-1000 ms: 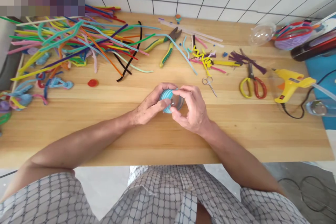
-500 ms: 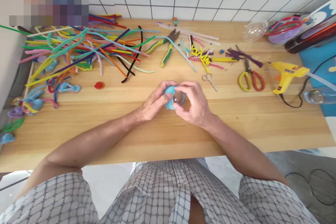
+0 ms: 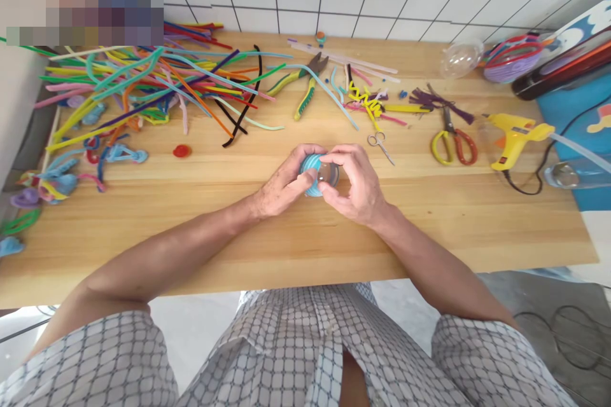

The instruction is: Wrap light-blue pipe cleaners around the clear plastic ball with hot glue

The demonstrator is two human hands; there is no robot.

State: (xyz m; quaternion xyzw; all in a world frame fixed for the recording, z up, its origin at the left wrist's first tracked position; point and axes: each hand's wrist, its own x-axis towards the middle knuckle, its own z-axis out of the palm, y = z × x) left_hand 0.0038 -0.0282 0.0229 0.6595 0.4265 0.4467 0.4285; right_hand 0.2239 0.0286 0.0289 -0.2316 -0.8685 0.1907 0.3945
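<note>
Both my hands meet at the middle of the wooden table (image 3: 429, 222). They hold a clear plastic ball (image 3: 328, 174) whose left half is wrapped in light blue pipe cleaner (image 3: 311, 168). My left hand (image 3: 281, 186) curls round the blue side with its thumb pressed on the wrap. My right hand (image 3: 356, 186) grips the clear side, its fingers bent over the top. The far side of the ball is hidden by my fingers.
A heap of coloured pipe cleaners (image 3: 143, 86) covers the far left. Pliers (image 3: 305, 86), small scissors (image 3: 380, 145), yellow-and-red scissors (image 3: 451, 140) and a yellow glue gun (image 3: 515, 137) lie behind and to the right. A clear half-ball (image 3: 459, 58) sits far right.
My hands stay closed on the ball in about the same spot. The fingers have shifted slightly on it, and the view has tilted a little.
</note>
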